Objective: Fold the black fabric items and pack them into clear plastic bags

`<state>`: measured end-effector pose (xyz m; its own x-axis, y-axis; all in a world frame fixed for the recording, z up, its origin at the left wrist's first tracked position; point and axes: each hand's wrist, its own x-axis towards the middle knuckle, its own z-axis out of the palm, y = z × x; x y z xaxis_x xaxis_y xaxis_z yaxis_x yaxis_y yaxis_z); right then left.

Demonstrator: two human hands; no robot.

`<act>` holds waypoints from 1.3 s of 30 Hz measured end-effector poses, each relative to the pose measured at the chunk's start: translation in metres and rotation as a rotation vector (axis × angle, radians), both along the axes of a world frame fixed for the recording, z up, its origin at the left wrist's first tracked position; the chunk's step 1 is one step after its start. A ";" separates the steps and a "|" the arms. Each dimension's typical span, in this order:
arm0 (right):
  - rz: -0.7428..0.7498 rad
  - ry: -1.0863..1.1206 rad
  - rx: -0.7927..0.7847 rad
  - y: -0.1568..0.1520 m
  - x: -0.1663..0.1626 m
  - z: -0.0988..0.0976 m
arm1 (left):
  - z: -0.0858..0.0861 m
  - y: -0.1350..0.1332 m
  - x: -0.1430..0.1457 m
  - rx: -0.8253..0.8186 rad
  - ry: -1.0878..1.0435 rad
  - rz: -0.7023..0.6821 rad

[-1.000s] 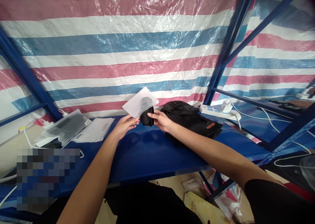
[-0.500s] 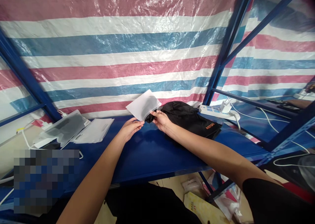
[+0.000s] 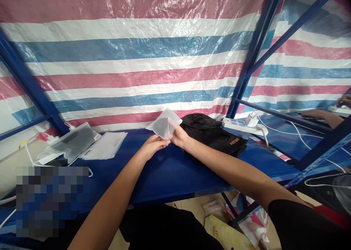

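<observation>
A frosted, see-through plastic bag (image 3: 161, 123) is held up above the blue table, with something dark and flat showing through it. My left hand (image 3: 153, 145) pinches the lower edge of this bag between thumb and fingers. At the right side of the bag, my right hand (image 3: 181, 135) is closed on it, and some of its fingers show dimly through the plastic. Just to the right lies a heap of black fabric (image 3: 208, 133) with orange "AstroAI" lettering. A stack of flat white plastic bags (image 3: 106, 145) rests left of my left hand.
A power strip (image 3: 234, 123) with plugged-in white cables stands at the back right. Blue frame posts (image 3: 248, 65) rise on both sides before a striped tarp (image 3: 142, 48). At far right another person's hand (image 3: 315, 114) shows. A yellow box (image 3: 227, 231) lies below the table.
The bag has tilted and moved slightly right and down. The dark item at its mouth is now inside it. My left hand has shifted right, closer to my right hand.
</observation>
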<state>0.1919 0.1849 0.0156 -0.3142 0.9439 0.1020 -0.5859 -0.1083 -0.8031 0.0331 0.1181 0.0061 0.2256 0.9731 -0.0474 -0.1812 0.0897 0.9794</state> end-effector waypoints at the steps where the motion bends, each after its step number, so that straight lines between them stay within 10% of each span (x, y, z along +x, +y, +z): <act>1: -0.001 -0.018 -0.007 0.001 0.002 0.000 | 0.002 0.001 -0.006 -0.009 -0.023 0.015; 13: -0.421 -0.937 0.857 0.006 0.043 -0.007 | 0.012 0.019 -0.074 -0.057 -0.110 0.450; 22: -0.319 -0.951 0.921 0.022 0.034 -0.018 | 0.015 0.019 -0.081 0.034 0.117 0.741; 25: -0.336 -0.931 1.002 0.011 0.032 -0.013 | 0.018 0.008 -0.073 0.394 0.414 0.848; 29: -0.328 -0.962 1.082 -0.007 0.029 -0.007 | 0.018 -0.004 -0.051 0.988 0.840 0.545; 32: -0.306 -0.996 1.164 -0.016 0.026 -0.006 | 0.014 -0.002 -0.041 1.107 0.992 0.333; 39: -0.343 -0.998 1.303 -0.017 0.024 -0.006 | 0.013 0.005 -0.052 1.258 1.213 0.351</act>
